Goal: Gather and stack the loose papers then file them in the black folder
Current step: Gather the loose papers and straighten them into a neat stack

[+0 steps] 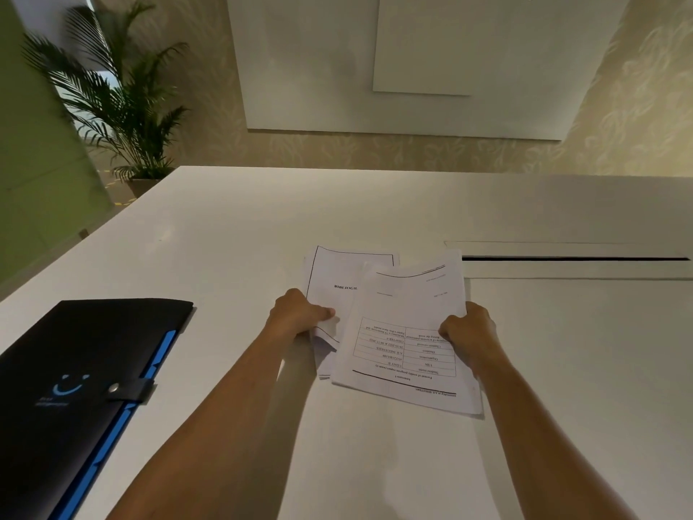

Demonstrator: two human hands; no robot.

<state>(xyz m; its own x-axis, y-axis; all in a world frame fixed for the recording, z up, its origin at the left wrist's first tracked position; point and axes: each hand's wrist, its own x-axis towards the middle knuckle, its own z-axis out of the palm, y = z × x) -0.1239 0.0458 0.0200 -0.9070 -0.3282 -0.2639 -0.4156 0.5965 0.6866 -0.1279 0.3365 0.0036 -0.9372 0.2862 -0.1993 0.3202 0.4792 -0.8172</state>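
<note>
A loose bundle of printed white papers lies at the middle of the white table, its sheets fanned out and not squared. My left hand grips the left-hand sheets, thumb on top. My right hand grips the right edge of the top sheet, the one with a printed table. The black folder lies shut at the near left of the table, with blue dividers along its right edge and a snap strap across it. It is well apart from both hands.
A long cable slot with a raised flap runs along the table to the right of the papers. A potted palm stands on the floor beyond the table's far left corner. A wall with white panels is behind.
</note>
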